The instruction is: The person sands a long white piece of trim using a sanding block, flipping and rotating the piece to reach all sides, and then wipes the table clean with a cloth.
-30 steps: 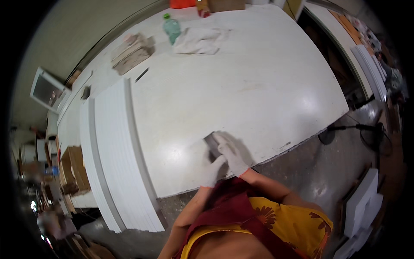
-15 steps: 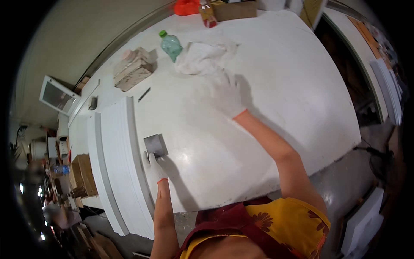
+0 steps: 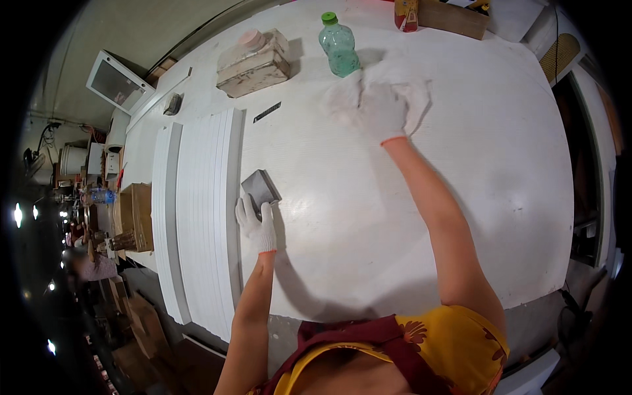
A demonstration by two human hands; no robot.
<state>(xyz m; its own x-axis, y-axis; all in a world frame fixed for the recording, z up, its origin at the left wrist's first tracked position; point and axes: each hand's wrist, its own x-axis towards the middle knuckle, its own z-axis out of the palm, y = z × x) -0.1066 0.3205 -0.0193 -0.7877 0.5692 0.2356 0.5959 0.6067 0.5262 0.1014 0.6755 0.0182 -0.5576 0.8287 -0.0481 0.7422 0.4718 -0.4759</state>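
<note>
My left hand [image 3: 257,225], in a white knit glove with an orange cuff, holds the near end of a flat grey block [image 3: 259,186]. The block sits tilted beside a stack of long white boards [image 3: 204,191]. Farther off to the right, my gloved right hand [image 3: 383,113] grips a crumpled white cloth [image 3: 417,99] on the white tabletop; motion smears its fingers somewhat. Just behind the cloth stands a clear green bottle [image 3: 338,47] with a green cap.
A worn, stained jug-like container [image 3: 253,66] with a pink cap stands at the back left. Near it lies a small dark strip [image 3: 267,112]. Along the far edge are a red-and-amber bottle [image 3: 406,16] and a cardboard box [image 3: 454,18]. At left is another small block [image 3: 173,104].
My right hand has reached forward onto the cloth and taken hold of it. The left hand still holds the grey block, which now sits more turned. The whole view has shifted.
</note>
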